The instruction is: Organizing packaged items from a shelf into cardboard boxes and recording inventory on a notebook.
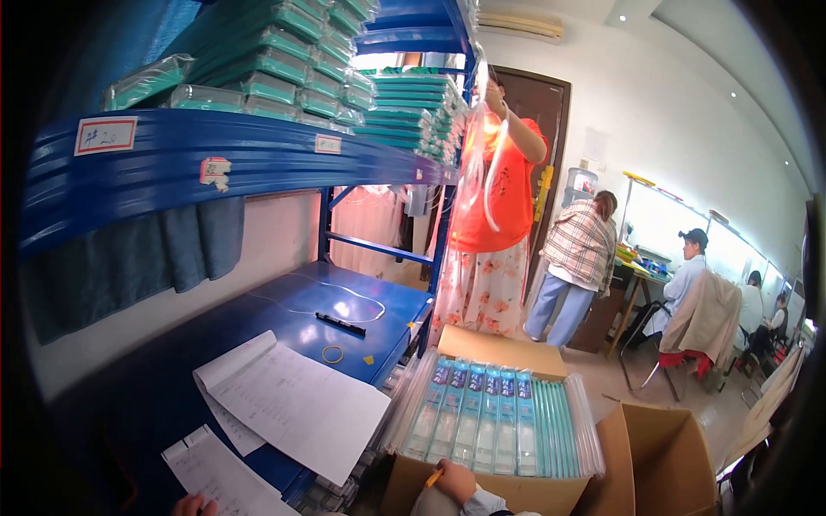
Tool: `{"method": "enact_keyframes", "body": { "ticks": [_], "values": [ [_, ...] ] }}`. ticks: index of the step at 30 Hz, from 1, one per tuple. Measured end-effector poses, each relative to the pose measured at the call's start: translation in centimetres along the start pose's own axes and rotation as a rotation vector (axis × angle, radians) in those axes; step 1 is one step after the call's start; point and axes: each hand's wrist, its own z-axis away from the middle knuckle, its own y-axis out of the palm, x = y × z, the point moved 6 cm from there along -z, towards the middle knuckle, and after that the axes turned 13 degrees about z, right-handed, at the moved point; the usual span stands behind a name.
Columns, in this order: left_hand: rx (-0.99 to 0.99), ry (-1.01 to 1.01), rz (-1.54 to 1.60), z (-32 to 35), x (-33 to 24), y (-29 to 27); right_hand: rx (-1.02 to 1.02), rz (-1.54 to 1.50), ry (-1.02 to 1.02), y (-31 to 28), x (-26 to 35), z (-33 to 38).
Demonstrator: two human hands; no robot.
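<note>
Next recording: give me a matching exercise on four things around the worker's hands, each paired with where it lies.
Things:
1. black pen
2. rubber band
3. sleeved packs
4. right hand

Places:
A. standing in a row in the open cardboard box
B. at the near edge of that box, with something small and orange at its fingers
C. on the blue shelf top, on the far side of the yellow ring
D. on the blue shelf top, between the pen and the paper sheets

Pairs: 1-C, 2-D, 3-A, 4-B
</note>
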Motion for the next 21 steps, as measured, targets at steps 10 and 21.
{"method": "enact_keyframes", "body": {
  "ticks": [10, 21],
  "values": [
    [0.0, -0.014, 0.002, 0.3, -0.3, 0.4, -0.005, -0.024, -0.014, 0.5, -0.7, -0.7],
    [0.037, -0.006, 0.018, 0.5, 0.6, 0.5, -0.007, -0.044, -0.026, -0.7, 0.5, 0.3]
  ]
}}
